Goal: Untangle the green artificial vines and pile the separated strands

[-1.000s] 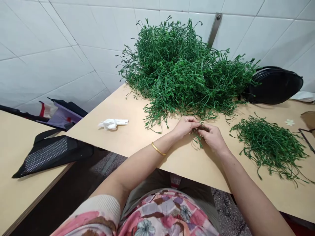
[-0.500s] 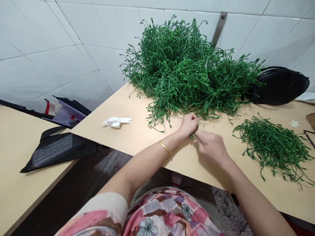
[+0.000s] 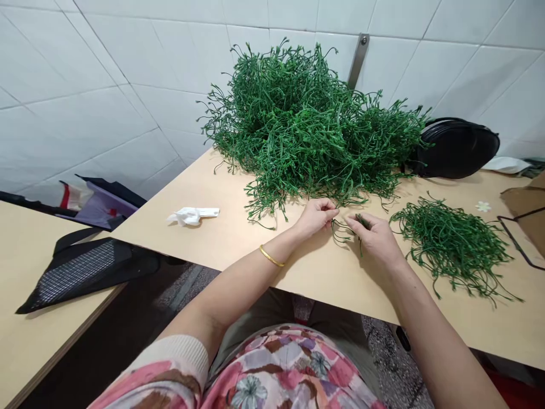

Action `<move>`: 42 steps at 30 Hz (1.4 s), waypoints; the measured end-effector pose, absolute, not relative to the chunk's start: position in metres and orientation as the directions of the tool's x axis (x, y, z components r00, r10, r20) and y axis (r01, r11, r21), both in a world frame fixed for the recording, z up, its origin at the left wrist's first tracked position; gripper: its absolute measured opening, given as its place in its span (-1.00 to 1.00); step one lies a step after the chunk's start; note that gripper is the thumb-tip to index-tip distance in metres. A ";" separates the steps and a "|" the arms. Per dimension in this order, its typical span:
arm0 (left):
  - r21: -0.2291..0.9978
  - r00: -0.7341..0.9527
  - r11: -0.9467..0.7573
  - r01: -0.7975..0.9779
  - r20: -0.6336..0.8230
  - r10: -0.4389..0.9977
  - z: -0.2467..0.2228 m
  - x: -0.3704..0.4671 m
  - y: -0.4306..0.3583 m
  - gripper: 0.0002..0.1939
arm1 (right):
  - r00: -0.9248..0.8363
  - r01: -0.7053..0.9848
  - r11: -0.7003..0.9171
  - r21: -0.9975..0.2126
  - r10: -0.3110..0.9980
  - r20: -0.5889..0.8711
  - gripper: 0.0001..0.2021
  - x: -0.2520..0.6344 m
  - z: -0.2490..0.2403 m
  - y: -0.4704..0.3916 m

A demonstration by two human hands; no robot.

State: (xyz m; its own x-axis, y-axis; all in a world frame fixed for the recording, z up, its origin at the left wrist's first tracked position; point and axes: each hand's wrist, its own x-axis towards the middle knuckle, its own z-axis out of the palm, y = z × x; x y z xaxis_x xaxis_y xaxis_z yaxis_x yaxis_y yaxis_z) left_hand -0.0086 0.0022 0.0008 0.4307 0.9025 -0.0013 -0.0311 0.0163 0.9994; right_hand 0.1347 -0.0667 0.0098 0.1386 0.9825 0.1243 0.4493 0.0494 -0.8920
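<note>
My left hand [image 3: 318, 217] is closed in a pinch at the front of the large heap of green plastic-looking stems [image 3: 298, 125]. From its fingertips hangs a thin green stem [image 3: 340, 234] with small buds. Just to the right, my right hand [image 3: 374, 236] has its fingers curled round a few more stems of the same kind, whose ends poke out above and below the thumb. The two hands are slightly apart over the table [image 3: 315, 272]. A smaller pile of green stems [image 3: 455, 247] lies to the right of my right hand.
A crumpled white tissue [image 3: 191, 216] lies at the left of the table. A black round bag [image 3: 460, 147] stands behind the smaller pile, near a pale flower-shaped piece [image 3: 482, 207]. At far right is a brown cardboard box [image 3: 528, 204]. A black mesh bag [image 3: 89, 270] rests on another table.
My hands were close together, the right one blurred in motion; now they are a little apart, with stems showing in the fingers of both. The view has shifted slightly right.
</note>
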 end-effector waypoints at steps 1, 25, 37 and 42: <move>0.999 0.440 0.012 -0.035 0.004 0.898 0.001 -0.008 0.002 -0.83 | 0.101 0.449 0.033 -0.893 0.991 0.088 -0.71 0.134 0.006 -0.064; 0.962 0.497 -0.217 0.165 0.109 0.861 -0.009 -0.004 0.003 -0.91 | -0.019 0.837 0.207 -0.506 0.936 0.351 -0.79 0.136 -0.012 -0.051; 0.973 0.452 -0.208 0.098 0.143 0.880 -0.011 -0.001 0.004 -0.76 | -0.181 0.917 0.265 -0.299 0.942 0.281 -0.78 0.127 -0.008 -0.059; 0.978 0.333 -0.160 0.136 0.107 0.937 -0.018 0.010 0.002 -0.77 | -0.186 0.981 0.196 0.004 0.927 0.326 -0.81 0.114 0.007 -0.072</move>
